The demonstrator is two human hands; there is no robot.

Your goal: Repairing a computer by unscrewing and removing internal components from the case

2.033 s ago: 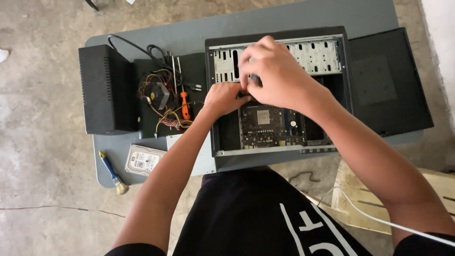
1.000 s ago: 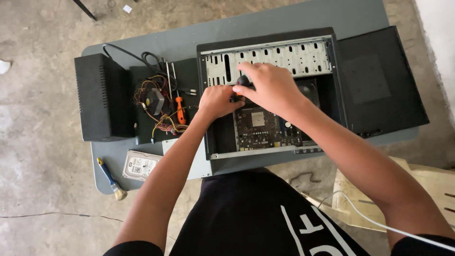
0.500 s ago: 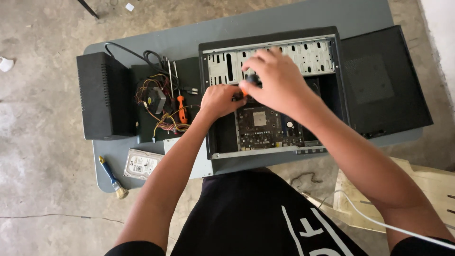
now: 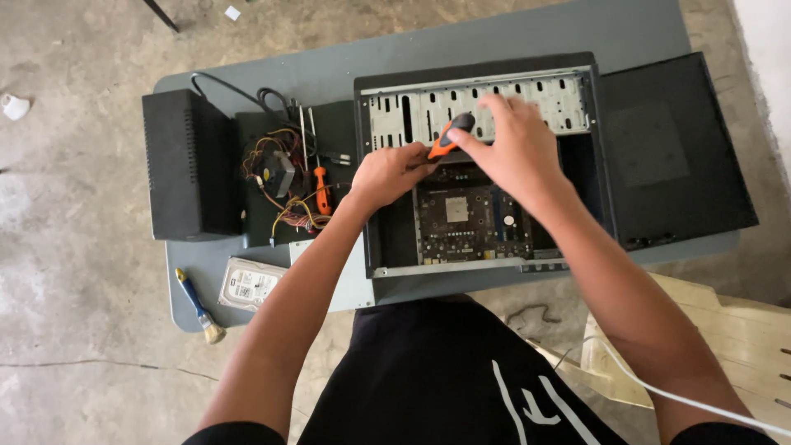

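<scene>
Open computer case [image 4: 482, 165], lying toward the far right corner of the worktop [image 4: 527, 33].
Right hand [image 4: 511, 148] gripping orange-and-black screwdriver [image 4: 449, 136] over the motherboard [image 4: 470, 218]; left hand [image 4: 391, 173] curling, fingers bent, at the case's left wall, grip unclear; power supply [image 4: 284, 185], hard drive [image 4: 251, 283], brush [image 4: 198, 305] lying along the left edge.

screwdriver [image 4: 451, 136] tip: hidden by left hand [image 4: 391, 175] | motherboard [image 4: 461, 218]: partly covered

A case [image 4: 577, 165] is laid open on the table [image 4: 494, 41], a motherboard [image 4: 470, 218] inside it. A power supply [image 4: 276, 177] and box [image 4: 185, 165] are set left; a drive [image 4: 251, 283] and brush [image 4: 198, 305] nearer.
</scene>
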